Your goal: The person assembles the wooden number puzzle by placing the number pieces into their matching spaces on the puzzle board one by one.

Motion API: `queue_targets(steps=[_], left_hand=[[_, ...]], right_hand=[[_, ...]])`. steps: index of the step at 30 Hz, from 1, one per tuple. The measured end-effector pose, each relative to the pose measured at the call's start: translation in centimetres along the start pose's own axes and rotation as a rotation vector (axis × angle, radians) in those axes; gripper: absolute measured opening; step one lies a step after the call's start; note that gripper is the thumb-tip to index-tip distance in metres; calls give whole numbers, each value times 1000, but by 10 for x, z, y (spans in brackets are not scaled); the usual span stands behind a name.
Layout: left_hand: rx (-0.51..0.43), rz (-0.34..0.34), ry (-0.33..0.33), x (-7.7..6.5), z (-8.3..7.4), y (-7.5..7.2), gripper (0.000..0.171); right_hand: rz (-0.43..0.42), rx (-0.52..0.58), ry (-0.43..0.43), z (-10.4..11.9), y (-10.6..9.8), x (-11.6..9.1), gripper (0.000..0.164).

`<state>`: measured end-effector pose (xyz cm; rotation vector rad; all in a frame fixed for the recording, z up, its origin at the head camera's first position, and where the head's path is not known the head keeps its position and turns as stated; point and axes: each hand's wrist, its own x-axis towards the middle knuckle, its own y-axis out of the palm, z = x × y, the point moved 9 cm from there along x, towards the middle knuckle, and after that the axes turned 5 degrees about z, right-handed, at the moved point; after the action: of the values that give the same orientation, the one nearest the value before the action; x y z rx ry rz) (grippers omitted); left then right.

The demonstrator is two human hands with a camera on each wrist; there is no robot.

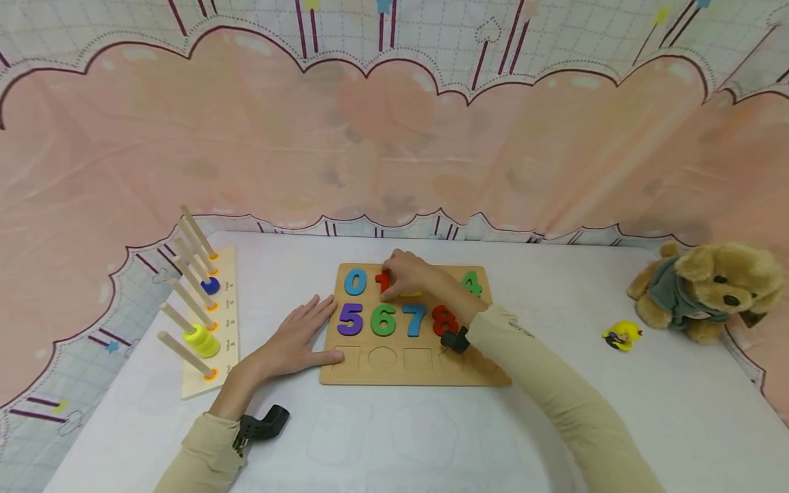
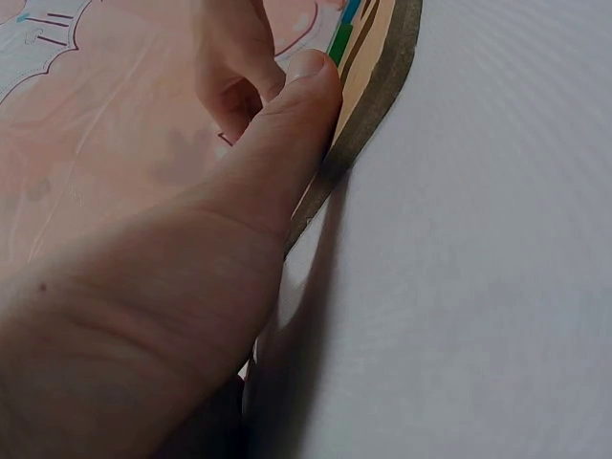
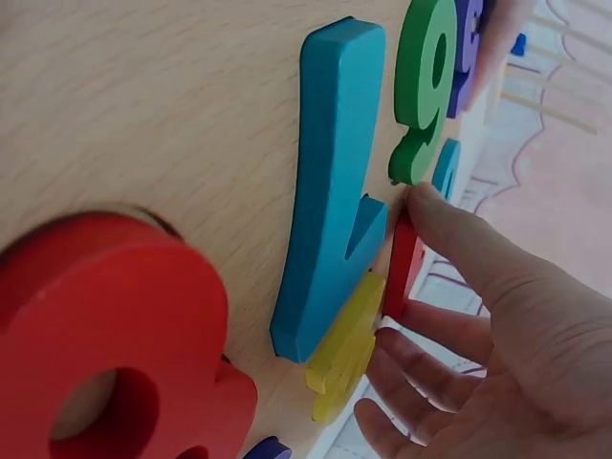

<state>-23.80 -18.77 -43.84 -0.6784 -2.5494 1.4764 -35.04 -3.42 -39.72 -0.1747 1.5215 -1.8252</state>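
A wooden number board (image 1: 394, 342) lies on the white table. My right hand (image 1: 407, 274) pinches a red number 1 (image 3: 403, 263) between thumb and fingers, in the top row beside the blue 0 (image 1: 348, 282). A yellow number (image 3: 342, 349), mostly covered by that hand from above, sits next to it. The purple 5 (image 1: 351, 320), green 6 (image 1: 383, 322), blue 7 (image 1: 415, 320) and red 8 (image 1: 445, 320) form the middle row; a green 4 (image 1: 473, 284) is at top right. With fingers extended, my left hand (image 1: 296, 342) rests against the board's left edge, thumb on its lower left part.
To the left stands a peg board (image 1: 228, 329) with upright pegs, yellow rings (image 1: 201, 341) and a blue bead (image 1: 211, 285). A yellow toy duck (image 1: 622, 335) and a brown plush dog (image 1: 709, 287) are at the right. A patterned curtain (image 1: 394, 157) hangs behind the table.
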Motion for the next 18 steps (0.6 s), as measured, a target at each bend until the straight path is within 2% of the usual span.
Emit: queue_targets(steps=[18], left_hand=[[1,1,0,0,1,0,100]], right_hand=[[2,-16,58,-1,1,6,62]])
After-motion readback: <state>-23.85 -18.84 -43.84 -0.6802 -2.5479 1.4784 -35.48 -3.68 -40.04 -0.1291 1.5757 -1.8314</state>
